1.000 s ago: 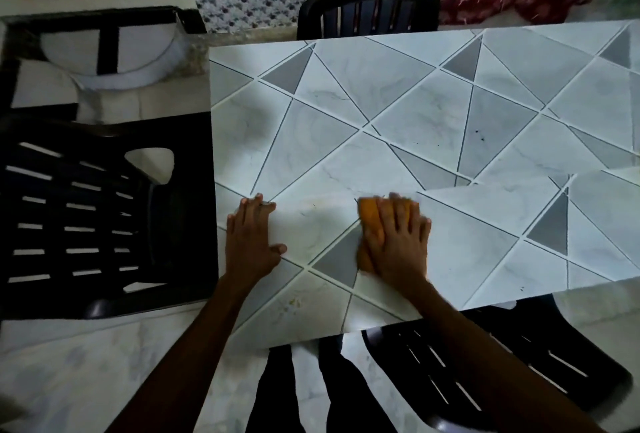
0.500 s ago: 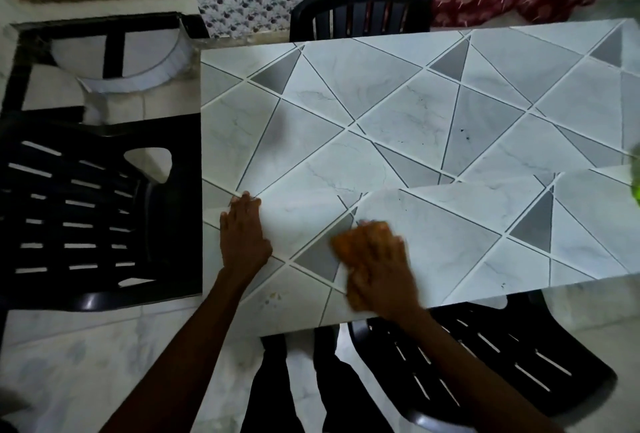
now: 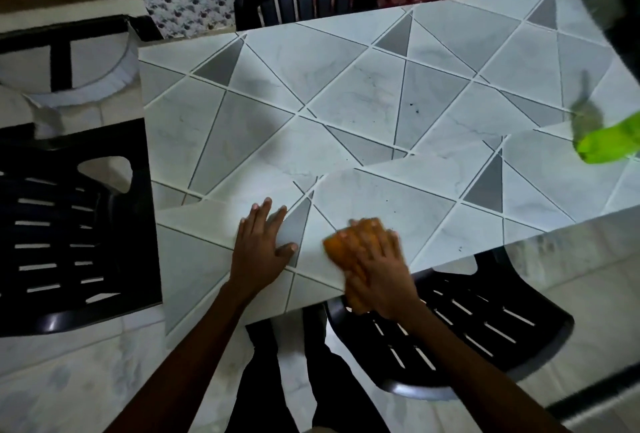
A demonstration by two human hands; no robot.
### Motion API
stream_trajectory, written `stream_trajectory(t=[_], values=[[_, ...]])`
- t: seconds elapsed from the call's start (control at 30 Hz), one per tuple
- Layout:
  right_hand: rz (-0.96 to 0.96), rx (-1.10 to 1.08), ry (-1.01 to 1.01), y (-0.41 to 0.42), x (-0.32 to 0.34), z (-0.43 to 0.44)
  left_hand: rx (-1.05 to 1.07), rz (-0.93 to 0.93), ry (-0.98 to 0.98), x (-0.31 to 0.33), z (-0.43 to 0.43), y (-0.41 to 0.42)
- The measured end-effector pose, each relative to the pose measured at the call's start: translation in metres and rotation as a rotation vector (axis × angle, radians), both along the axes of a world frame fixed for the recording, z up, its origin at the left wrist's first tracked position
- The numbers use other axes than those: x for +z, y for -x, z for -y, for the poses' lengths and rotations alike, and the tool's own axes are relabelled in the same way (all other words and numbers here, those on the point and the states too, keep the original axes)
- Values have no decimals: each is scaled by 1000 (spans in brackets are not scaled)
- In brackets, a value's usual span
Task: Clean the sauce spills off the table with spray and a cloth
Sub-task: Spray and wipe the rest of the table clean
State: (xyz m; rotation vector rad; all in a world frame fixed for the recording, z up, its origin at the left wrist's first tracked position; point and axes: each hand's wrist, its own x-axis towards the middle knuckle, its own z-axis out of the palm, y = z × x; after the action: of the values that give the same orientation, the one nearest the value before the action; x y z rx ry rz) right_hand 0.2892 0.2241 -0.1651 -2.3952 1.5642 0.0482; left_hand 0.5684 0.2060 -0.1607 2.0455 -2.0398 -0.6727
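One bunched orange cloth (image 3: 341,249) lies at the table (image 3: 381,121) near edge.

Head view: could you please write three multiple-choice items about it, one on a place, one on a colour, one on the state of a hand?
1. Where on the table is the cloth?
A. In the middle
B. At the near edge, under the right hand
C. At the far edge

2. What colour is the cloth?
A. Blue
B. White
C. Orange

3. How is the left hand?
A. Flat on the table, fingers straight
B. Curled into a fist
C. Lifted off the table

Answers:
1 B, because the right hand presses the cloth where the table ends nearest the person.
2 C, because orange fabric shows between and beside the fingers.
3 A, because its palm and spread fingers lie on the tabletop.
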Motion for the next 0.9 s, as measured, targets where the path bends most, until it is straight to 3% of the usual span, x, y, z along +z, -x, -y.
stream_trajectory(t=[0.1, 0.2, 0.33, 0.43, 0.7, 0.8, 0.9], values=[[-99, -265, -23, 41, -1, 39, -2, 40, -2, -6, 0, -2], [-108, -419, -14, 11, 3, 80, 9, 80, 6, -5, 2, 2], [-35, -247, 62, -54, 8, 45, 10, 113, -5, -2, 5, 2], [17, -89, 40, -54, 9, -4, 15, 123, -13, 0, 7, 4], [-69, -364, 14, 65, 3, -22, 63, 151, -12, 16, 25, 18], [-69, -376, 9, 46, 4, -11, 53, 165, -23, 16, 25, 17], [9, -183, -24, -12, 5, 3, 57, 158, -20, 17, 25, 16]])
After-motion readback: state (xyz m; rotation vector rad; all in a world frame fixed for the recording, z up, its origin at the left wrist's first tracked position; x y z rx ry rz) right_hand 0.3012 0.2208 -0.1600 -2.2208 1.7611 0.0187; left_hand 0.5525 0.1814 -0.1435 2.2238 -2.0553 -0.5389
